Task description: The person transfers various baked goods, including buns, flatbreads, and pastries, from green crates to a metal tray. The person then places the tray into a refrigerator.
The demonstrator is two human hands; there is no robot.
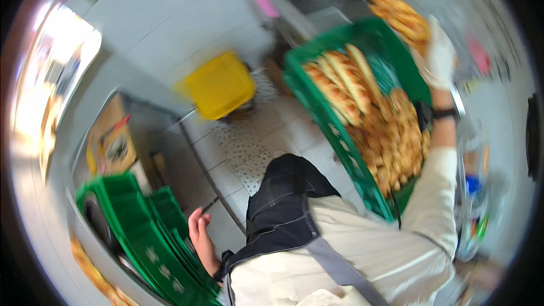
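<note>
My right hand (437,57), in a white glove, reaches over the far right side of a green plastic crate (312,108). It holds a golden braided bread (401,19) above the rim; blur hides how the fingers lie. Inside the crate are several long loaves (340,80), a heap of small browned bread pieces (395,144) and a crumpled clear plastic bag (380,70). My left hand (199,225) is bare and low at the left, its fingers apart and curled, beside a thin dark stick-like thing. Whether it touches that thing cannot be told.
Stacked green crates (148,238) stand at the lower left, near a cardboard box (112,136). A yellow lid or seat (221,87) is ahead over the tiled floor (255,131). A metal sink (323,8) and a pink handle (264,3) lie beyond the bread crate.
</note>
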